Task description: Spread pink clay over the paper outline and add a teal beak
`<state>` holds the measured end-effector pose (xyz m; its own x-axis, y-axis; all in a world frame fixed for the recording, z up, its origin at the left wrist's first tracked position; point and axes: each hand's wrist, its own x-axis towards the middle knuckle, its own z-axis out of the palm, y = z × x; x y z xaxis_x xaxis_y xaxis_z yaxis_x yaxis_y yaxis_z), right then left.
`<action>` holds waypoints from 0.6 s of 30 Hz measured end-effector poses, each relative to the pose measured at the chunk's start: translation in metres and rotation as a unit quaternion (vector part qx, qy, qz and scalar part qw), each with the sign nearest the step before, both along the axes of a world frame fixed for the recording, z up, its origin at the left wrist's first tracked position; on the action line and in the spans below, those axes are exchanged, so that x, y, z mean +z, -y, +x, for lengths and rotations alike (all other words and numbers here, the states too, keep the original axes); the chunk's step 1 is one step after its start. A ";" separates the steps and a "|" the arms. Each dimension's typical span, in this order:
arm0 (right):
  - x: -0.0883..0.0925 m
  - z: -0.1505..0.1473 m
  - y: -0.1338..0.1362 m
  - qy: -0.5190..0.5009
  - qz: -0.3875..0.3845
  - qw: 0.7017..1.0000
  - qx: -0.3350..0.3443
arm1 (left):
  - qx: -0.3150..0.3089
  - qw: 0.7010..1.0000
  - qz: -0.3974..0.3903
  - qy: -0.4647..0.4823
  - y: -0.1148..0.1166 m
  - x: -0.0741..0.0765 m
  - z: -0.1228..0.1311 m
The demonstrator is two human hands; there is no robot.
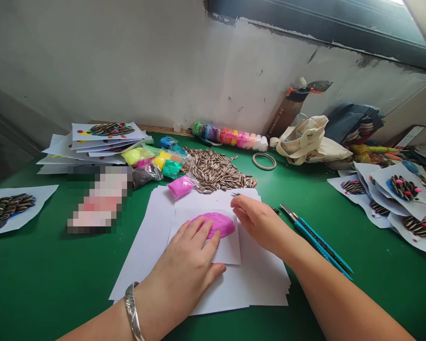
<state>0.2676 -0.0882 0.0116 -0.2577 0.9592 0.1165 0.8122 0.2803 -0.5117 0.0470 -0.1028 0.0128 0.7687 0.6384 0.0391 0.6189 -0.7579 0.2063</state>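
A flattened oval of pink modelling clay (223,225) lies on a small white sheet of paper (229,255), which rests on a stack of larger white paper (142,255). My left hand (193,253) is spread with its fingertips on the clay's left side, and a silver bangle (132,310) circles that wrist. Just beyond the clay's right edge, my right hand (253,220) is closed in a pinch. A small dark pointed tip shows past its fingers, but I cannot tell what it belongs to. A bag of pink clay (181,187) lies at the stack's back edge.
Behind the paper is a heap of sunflower seeds (215,170), with bagged clay (172,168) beside it. A tape roll (264,161) lies behind; a blue utility knife (315,241) is right. Seed pictures (111,129) are stacked back left, others (404,189) right. A bottle (286,111) leans back.
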 end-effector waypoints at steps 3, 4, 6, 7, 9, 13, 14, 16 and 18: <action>0.005 0.000 0.004 0.067 -0.023 0.996 0.057 | 0.017 1.000 0.013 0.008 -0.004 -0.002 -0.003; 0.006 0.000 0.005 0.090 -0.029 0.993 0.068 | 0.021 1.000 0.015 0.006 -0.005 -0.003 -0.003; 0.006 0.000 0.005 0.127 -0.034 0.988 0.077 | 0.023 1.000 0.016 -0.002 -0.006 -0.005 -0.004; 0.005 0.000 0.005 0.140 -0.034 0.986 0.079 | 0.023 1.000 0.017 -0.006 -0.006 -0.006 -0.004; 0.003 -0.001 0.003 0.155 -0.034 0.984 0.086 | 0.021 1.000 0.020 -0.008 -0.006 -0.006 -0.004; 0.001 -0.003 0.001 0.180 -0.036 0.979 0.090 | 0.021 1.000 0.021 -0.005 -0.005 -0.006 -0.004; 0.002 -0.003 0.001 0.185 -0.039 0.978 0.090 | 0.020 1.000 0.021 -0.005 -0.005 -0.006 -0.004; 0.003 -0.003 0.001 0.187 -0.047 0.977 0.092 | 0.021 1.000 0.019 -0.006 -0.005 -0.006 -0.004; 0.005 -0.001 0.001 0.187 -0.055 0.976 0.092 | 0.023 1.000 0.017 -0.008 -0.005 -0.006 -0.003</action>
